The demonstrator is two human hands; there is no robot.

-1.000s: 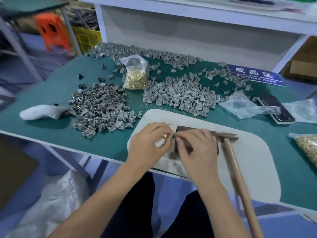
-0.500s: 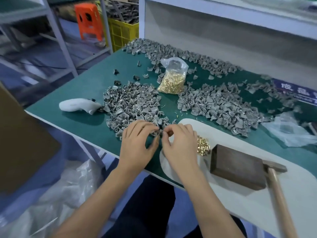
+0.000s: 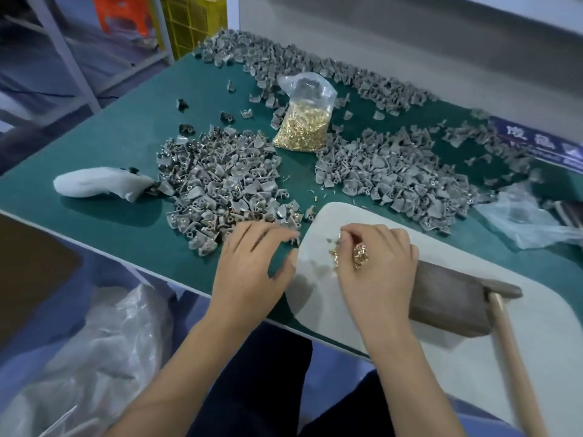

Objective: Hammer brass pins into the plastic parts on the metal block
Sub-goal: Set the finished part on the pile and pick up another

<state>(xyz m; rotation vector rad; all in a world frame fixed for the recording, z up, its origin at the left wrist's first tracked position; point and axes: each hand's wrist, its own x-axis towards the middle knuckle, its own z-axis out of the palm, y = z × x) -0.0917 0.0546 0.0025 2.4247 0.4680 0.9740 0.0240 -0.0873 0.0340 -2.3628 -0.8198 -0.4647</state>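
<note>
Far left on the green surface (image 3: 104,146): white cloth-like bundle (image 3: 97,184), touching the left pile of grey plastic parts (image 3: 220,184); many parts there show brass. Left hand (image 3: 252,263) rests fingers-down at that pile's near edge, fingers spread and relaxed; blurred, so can't tell if it pinches a part. Behind the piles: clear bag of brass pins (image 3: 301,124), lying between the left pile and the right pile of grey parts (image 3: 394,175). Right hand (image 3: 375,266) over the white mat (image 3: 536,342), fingers curled around a loose cluster of brass pins (image 3: 359,255). Metal block (image 3: 448,301) on the mat, just right of that hand. Hammer (image 3: 508,335) lies with its head against the block's right end. Crumpled clear plastic (image 3: 530,222) far right.
</note>
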